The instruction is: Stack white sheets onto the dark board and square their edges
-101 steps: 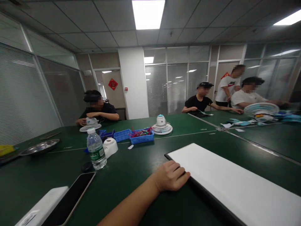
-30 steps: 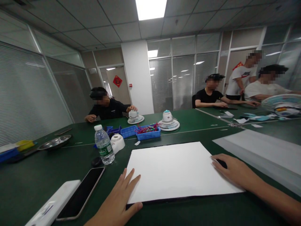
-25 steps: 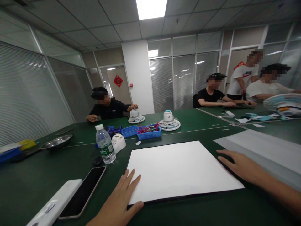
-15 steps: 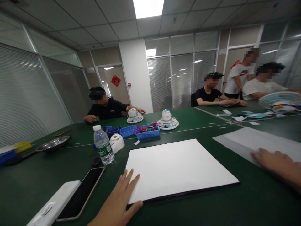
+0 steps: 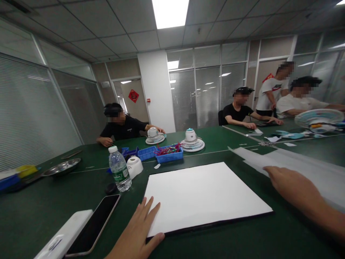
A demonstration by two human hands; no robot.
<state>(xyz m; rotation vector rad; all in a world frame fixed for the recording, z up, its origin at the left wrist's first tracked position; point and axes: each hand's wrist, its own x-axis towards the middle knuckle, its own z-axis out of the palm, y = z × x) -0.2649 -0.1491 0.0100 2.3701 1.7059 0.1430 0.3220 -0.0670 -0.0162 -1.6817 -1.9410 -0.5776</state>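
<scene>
My left hand (image 5: 142, 225) lies with its fingers spread on the near left corner of a white sheet (image 5: 207, 194). That sheet rests on a thin dark-edged board, its dark rim showing along the near side. To the right, my right hand (image 5: 293, 187) has its fingers closed at the near edge of a translucent whitish sheet (image 5: 304, 162). The translucent sheet's left end is raised off the table in a fold. The fingertips of my right hand are partly hidden by the hand itself.
Left of the board are a water bottle (image 5: 119, 171), a phone (image 5: 94, 226), a white box (image 5: 64, 233) and a white fan housing (image 5: 134, 166). Beyond stand a blue bin of wires (image 5: 169, 157) and two fan heads (image 5: 192, 144). Several people sit or stand across the table.
My right hand has moved left along the translucent sheet and closed on its edge, and the sheet's left end has risen and folded. My left hand has stayed on the white sheet.
</scene>
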